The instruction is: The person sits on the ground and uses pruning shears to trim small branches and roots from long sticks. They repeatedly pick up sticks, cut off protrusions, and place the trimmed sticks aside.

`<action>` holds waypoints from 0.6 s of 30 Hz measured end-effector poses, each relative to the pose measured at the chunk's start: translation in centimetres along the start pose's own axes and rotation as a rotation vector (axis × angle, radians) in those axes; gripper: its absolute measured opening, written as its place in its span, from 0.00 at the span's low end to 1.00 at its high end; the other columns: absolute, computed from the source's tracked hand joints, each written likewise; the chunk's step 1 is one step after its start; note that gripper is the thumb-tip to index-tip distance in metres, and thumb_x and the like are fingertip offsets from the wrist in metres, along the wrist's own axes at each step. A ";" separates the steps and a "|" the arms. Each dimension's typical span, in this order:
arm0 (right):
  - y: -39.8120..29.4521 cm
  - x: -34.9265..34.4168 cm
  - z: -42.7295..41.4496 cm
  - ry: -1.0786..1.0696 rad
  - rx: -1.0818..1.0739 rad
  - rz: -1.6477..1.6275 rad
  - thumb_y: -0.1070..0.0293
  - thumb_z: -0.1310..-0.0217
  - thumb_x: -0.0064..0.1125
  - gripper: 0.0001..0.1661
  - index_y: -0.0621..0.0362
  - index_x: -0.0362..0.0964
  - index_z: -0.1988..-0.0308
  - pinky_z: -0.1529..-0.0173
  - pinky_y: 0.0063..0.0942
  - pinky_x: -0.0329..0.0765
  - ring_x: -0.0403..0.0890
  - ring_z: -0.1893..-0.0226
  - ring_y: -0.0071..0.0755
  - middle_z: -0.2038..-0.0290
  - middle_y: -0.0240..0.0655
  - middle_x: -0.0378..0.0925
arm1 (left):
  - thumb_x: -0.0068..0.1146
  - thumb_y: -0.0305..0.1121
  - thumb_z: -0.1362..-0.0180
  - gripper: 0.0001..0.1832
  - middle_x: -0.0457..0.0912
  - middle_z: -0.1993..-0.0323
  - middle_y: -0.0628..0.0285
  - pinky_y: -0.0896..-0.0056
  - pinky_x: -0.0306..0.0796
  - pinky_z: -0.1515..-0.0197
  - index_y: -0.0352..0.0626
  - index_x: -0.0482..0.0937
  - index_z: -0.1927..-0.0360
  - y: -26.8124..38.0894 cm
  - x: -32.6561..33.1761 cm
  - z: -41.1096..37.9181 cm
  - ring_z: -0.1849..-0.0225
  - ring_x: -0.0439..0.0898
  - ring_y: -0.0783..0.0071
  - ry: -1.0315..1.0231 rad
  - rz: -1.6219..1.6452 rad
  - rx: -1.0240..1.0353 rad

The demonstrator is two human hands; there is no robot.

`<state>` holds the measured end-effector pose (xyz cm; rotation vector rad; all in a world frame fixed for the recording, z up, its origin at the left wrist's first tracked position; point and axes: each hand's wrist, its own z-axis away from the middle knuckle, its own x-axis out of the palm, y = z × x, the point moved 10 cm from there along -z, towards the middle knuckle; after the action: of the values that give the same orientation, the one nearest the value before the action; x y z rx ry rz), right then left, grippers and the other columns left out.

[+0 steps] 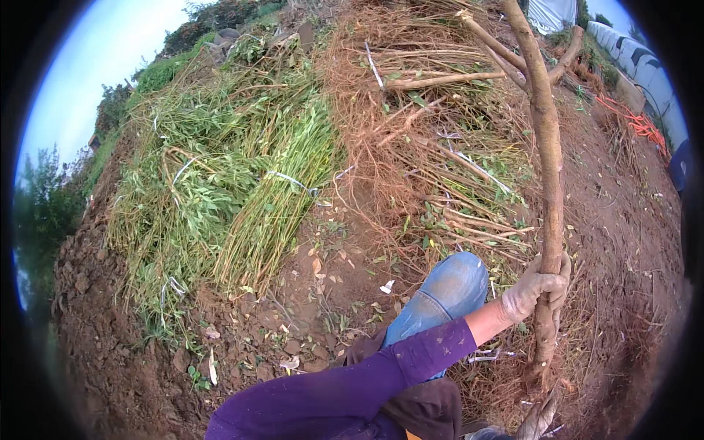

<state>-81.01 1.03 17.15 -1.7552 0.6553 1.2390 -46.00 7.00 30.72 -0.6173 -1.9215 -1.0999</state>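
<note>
My left hand [542,289], in a thin, dirt-smeared pale glove, is wrapped around the trunk of a young bare tree [547,181]. The tree stands nearly upright, its trunk forking into cut branches near the top of the view. At its base, reddish fibrous roots [495,379] spread over the soil. Low at the picture's edge, beside the trunk's foot, a pale shape looks like my gloved right hand [540,419]; it is partly cut off, and its grip cannot be made out. A blue rubber boot [454,286] is under my left forearm.
Tied bundles of leafy green stems [286,176] lie to the left. Bare-root saplings [440,82] with tangled reddish roots are heaped ahead. An orange cord [638,121] and a white-covered structure [632,52] are at right. Dark clothing [679,165], perhaps a person's, shows at the right edge.
</note>
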 end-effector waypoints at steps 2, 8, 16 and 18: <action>0.2 1.4 0.8 -0.090 0.014 0.138 0.54 0.33 0.57 0.30 0.67 0.72 0.42 0.44 0.44 0.74 0.79 0.49 0.59 0.51 0.57 0.80 | 0.59 0.29 0.48 0.12 0.66 0.82 0.71 0.76 0.65 0.77 0.45 0.67 0.65 -0.7 -0.3 0.0 0.83 0.69 0.79 0.022 -0.002 -0.036; 5.8 6.8 2.5 -0.138 0.315 -0.132 0.58 0.35 0.56 0.28 0.68 0.72 0.44 0.42 0.45 0.73 0.77 0.47 0.59 0.49 0.58 0.77 | 0.59 0.30 0.44 0.10 0.68 0.83 0.69 0.75 0.66 0.81 0.44 0.68 0.66 -3.6 -2.6 0.0 0.86 0.69 0.78 0.182 -0.099 -0.050; 12.4 15.9 6.6 -0.357 0.419 -0.204 0.68 0.37 0.57 0.19 0.70 0.76 0.51 0.55 0.41 0.78 0.82 0.61 0.50 0.60 0.53 0.82 | 0.58 0.26 0.44 0.08 0.70 0.83 0.68 0.74 0.64 0.86 0.41 0.69 0.69 -8.7 -4.8 0.6 0.88 0.69 0.78 0.381 -0.340 -0.107; 13.7 17.0 8.0 -0.426 0.522 -0.318 0.69 0.37 0.57 0.19 0.69 0.75 0.49 0.57 0.38 0.78 0.82 0.62 0.46 0.60 0.50 0.82 | 0.59 0.25 0.44 0.08 0.71 0.82 0.68 0.74 0.64 0.85 0.41 0.70 0.68 -9.9 -4.6 1.0 0.87 0.70 0.79 0.430 -0.377 -0.161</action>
<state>-89.48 2.31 -4.48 -1.0702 0.3814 1.0525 -51.12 2.89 21.98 -0.0804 -1.6143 -1.4971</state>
